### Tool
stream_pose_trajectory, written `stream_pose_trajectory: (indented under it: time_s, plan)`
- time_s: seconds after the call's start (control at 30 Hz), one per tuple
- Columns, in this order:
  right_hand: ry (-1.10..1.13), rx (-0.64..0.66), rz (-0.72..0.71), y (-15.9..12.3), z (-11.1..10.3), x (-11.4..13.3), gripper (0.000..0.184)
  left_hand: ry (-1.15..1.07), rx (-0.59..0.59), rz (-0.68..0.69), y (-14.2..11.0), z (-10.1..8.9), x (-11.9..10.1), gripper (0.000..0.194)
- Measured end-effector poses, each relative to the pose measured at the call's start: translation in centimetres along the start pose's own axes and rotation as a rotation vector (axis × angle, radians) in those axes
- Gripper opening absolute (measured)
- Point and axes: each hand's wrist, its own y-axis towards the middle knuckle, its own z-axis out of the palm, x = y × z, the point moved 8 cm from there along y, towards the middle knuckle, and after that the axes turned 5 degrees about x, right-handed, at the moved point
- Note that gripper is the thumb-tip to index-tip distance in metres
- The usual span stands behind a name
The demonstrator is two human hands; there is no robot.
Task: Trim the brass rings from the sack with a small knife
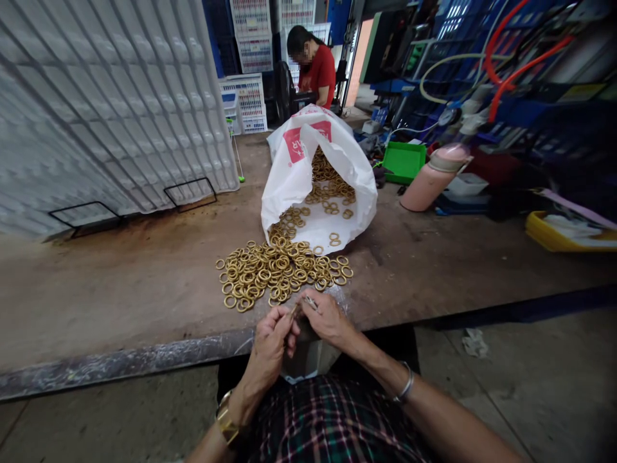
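Note:
My left hand (270,344) and my right hand (326,316) meet at the near edge of the worktable (144,283), fingers pinched together around a small brass ring (295,310) and a tiny metal piece between them. Just beyond my fingers lies a heap of brass rings (277,270) spilled from a white plastic sack (308,177) lying on its side, with more rings inside it. A clear plastic bag (308,357) hangs below my hands at my lap.
A white ribbed panel (110,96) leans at the left. A pink flask (431,180), a green tray (403,161) and a yellow tray (554,235) lie to the right. A person in a red shirt (318,71) works behind the sack, among stacked white crates (248,96).

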Motion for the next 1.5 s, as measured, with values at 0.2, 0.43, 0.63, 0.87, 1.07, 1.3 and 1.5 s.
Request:
stream_pose_trajectory:
  time_s: [0.2,0.43,0.63,0.87,1.07,1.3,1.5]
  plan:
    - [-0.379,0.115,-0.116,-0.8,1.6,0.8,0.012,0.045,-0.055,0.022,0.0,-0.5,-0.3,0.029]
    - [-0.56,0.171,-0.087,-0.7,2.3,0.6,0.023,0.103,-0.09,0.018,-0.5,-0.8,-0.6,0.032]
    - [-0.659,0.188,-0.039,-0.4,2.8,1.1,0.027,-0.01,-0.057,0.002,-1.6,-0.9,-0.3,0.03]
    - [-0.674,0.168,0.033,1.1,2.2,1.0,0.028,-0.256,0.104,-0.02,-3.3,0.4,-0.9,0.023]
    - [-0.648,0.129,-0.153,1.4,4.2,2.0,0.039,-0.416,-0.019,-0.049,-2.6,-1.7,-0.3,0.029]
    - [-0.748,0.158,-0.043,2.1,4.2,3.1,0.039,-0.548,-0.044,-0.07,-2.6,-2.7,-0.5,0.027]
    - [-0.649,0.099,-0.084,2.3,3.7,2.8,0.036,-0.72,-0.062,-0.1,-2.2,-3.2,0.0,0.026]
